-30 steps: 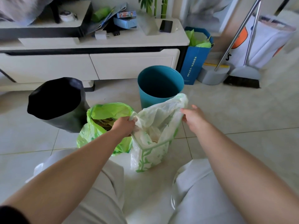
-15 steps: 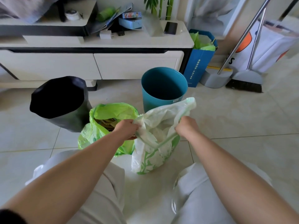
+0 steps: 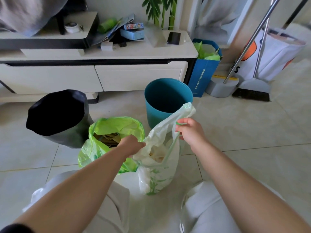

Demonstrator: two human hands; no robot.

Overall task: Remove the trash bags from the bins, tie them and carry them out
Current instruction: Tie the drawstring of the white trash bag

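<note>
A white trash bag with green leaf print stands on the floor between my knees, its mouth open on crumpled waste. My left hand grips the left rim of that bag. My right hand pinches the bag's green drawstring at the right rim and holds that side up. A green trash bag sits open just to the left, touching the white one, with cardboard scraps inside. Behind them stand a teal bin, with no bag in it, and a black bin tilted toward me.
A low white TV cabinet runs along the back with a phone and boxes on top. A blue paper bag with green liners, a dustpan and a broom stand at the right. Tiled floor lies open to the right.
My right hand let go of the bunched rim, moved up and right, and now pinches the green drawstring. My left hand stayed on the left rim.
</note>
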